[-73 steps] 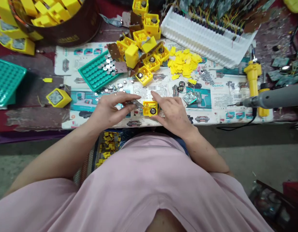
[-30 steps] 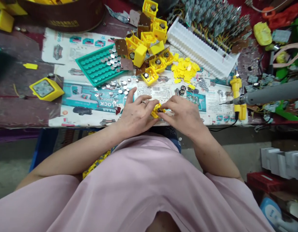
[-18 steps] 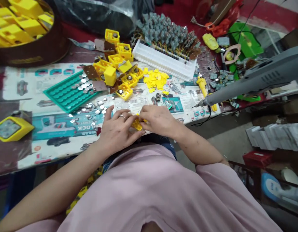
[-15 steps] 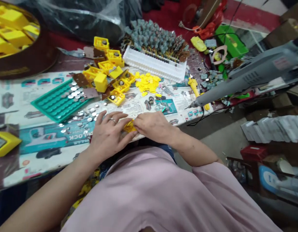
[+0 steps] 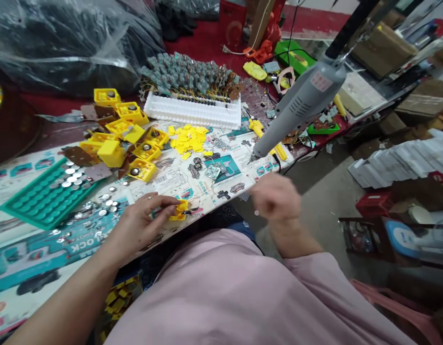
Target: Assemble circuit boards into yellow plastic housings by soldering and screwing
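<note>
My left hand (image 5: 145,218) rests at the table's front edge, thumb and fingers pinching a small open yellow plastic housing (image 5: 178,211). A dark part sticks out of the housing's right side. Off the edge to the right, my right hand (image 5: 277,196) is raised and smeared by motion; its fingers look curled, but whether they hold anything is hidden. Just above it hangs a grey electric screwdriver (image 5: 296,105), its bit pointing down to the left. Beyond my left hand lie yellow housings with round metal parts (image 5: 142,168) and a pile of small yellow pieces (image 5: 188,139).
A green tray (image 5: 34,196) with silver discs (image 5: 73,176) stands on the left. Behind are a white rack (image 5: 192,112) with wired grey parts (image 5: 188,72) and a plastic-wrapped bundle (image 5: 73,48). A yellow-handled tool (image 5: 257,127) lies near the screwdriver. Stacked white boxes (image 5: 404,160) are at right.
My right hand has let go of the yellow housing and moved right, toward the screwdriver. My left hand keeps the housing. The view has swung to the right.
</note>
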{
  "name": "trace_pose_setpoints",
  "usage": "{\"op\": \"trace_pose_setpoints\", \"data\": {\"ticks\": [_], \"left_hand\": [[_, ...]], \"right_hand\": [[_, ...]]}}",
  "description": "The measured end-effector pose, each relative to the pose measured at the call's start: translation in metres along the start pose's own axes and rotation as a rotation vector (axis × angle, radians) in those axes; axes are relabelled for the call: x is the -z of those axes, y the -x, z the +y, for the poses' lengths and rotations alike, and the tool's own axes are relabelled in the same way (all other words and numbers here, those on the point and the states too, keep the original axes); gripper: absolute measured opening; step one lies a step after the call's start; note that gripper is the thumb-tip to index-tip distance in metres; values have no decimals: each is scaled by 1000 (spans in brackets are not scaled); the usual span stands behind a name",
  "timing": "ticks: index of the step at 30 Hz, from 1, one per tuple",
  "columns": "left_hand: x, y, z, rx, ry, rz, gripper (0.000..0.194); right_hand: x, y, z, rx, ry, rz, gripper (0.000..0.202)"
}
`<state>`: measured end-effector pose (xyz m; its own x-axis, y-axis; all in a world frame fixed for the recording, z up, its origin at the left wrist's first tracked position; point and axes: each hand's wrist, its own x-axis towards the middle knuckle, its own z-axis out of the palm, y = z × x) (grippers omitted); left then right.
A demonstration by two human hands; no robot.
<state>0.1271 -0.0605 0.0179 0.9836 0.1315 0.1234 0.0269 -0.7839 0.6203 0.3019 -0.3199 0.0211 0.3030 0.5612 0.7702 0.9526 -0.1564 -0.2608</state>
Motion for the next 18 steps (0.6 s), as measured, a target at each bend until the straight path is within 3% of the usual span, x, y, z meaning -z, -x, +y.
{"op": "trace_pose_setpoints", "data": {"ticks": [1, 3, 4, 7, 9, 13, 18], "left_hand": [[1, 1, 4, -39, -57, 5, 29], [1, 2, 14, -126, -235, 17, 32], [0, 2, 19, -159, -345, 26, 35], [-4, 1, 31, -191, -613, 15, 38], [-7, 0, 34, -216, -678, -19, 35], [-10, 0, 34, -228, -660, -50, 31], [-6, 1, 34, -124, -526, -79, 32]], "right_hand": [[12, 1, 14, -260, 185, 154, 48], [26, -4, 47, -436, 282, 242, 59], [27, -10, 65, -551, 355, 222, 56], [13, -31, 108, -692, 508, -179, 38], [-4, -44, 124, -737, 607, -396, 34], [-22, -52, 130, -796, 664, -513, 37], [-6, -21, 115, -758, 677, -476, 38]]}}
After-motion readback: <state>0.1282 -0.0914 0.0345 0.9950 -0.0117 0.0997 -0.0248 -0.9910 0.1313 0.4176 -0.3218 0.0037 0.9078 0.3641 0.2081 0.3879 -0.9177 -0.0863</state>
